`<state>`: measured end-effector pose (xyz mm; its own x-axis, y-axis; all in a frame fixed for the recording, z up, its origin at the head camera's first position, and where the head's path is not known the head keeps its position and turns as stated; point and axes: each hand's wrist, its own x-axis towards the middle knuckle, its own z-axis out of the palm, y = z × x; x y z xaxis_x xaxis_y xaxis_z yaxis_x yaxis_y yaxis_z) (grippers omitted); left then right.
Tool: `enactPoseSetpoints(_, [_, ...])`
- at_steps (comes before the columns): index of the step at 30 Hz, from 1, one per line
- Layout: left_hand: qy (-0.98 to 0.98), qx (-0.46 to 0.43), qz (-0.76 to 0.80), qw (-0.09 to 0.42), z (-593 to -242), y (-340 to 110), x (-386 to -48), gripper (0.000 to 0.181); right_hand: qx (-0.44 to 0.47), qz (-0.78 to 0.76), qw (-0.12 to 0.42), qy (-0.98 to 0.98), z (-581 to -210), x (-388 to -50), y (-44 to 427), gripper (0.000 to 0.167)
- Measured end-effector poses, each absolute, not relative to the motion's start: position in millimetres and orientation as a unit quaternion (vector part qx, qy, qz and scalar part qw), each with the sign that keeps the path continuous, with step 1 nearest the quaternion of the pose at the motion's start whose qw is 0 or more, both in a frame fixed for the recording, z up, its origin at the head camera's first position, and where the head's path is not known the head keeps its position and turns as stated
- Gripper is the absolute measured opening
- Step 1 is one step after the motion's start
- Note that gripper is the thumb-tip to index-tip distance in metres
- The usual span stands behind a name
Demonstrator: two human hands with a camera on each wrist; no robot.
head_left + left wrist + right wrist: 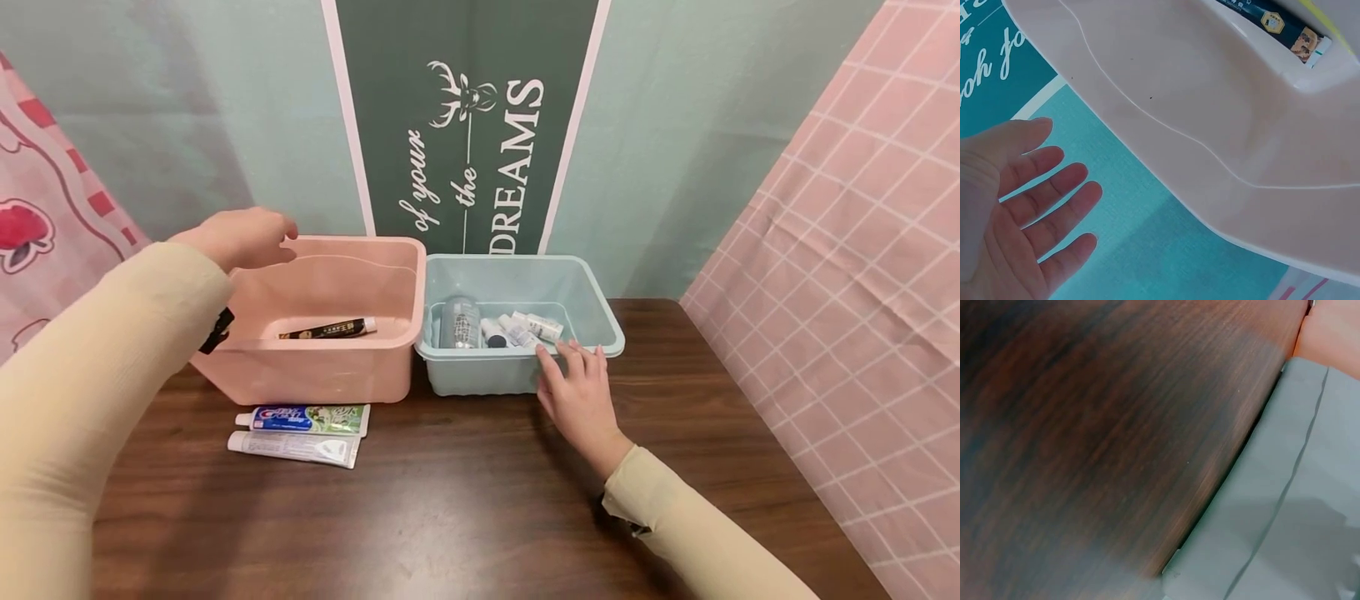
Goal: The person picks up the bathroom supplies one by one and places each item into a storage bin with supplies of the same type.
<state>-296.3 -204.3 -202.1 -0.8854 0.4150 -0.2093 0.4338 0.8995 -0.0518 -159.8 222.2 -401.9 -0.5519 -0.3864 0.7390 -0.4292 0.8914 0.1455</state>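
Observation:
My left hand (243, 237) hovers over the back left rim of the pink bin (322, 375), holding nothing. Its fingers are spread and loosely bent beside the bin's rim in the left wrist view. A black toothpaste tube (327, 329) lies on the bin's floor. At the blue bin (480, 375), my right hand (581, 400) touches the front rim near the right corner with its fingertips. Inside that bin lie a clear bottle (460, 322) and several small white bottles or tubes (538, 326). The right wrist view leaves out the right hand.
In front of the pink bin, a blue and green toothpaste tube (307, 419) and a white tube (296, 447) lie side by side on the brown wooden table (420, 517). Behind the bins hangs a green cloth (652, 125); a pink checked cloth (847, 275) borders the right side.

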Motion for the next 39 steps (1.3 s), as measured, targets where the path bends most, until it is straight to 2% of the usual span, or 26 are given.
enactPoseSetpoints(9, [0.968, 0.229, -0.047, 0.091, -206, -207, -280, 0.042, 0.233, 0.03, 0.415, -0.879, -402, -160, 223, 0.044])
enactPoseSetpoints(32, [0.952, 0.304, -0.039, -0.017, -223, -208, -236, 0.03, 0.233, 0.03, 0.417, -0.878, -403, -161, 223, 0.042])
enactPoseSetpoints(39, [0.946, 0.321, -0.027, -0.027, -222, -203, -219, 0.027, 0.236, 0.033, 0.416, -0.878, -403, -162, 224, 0.042])
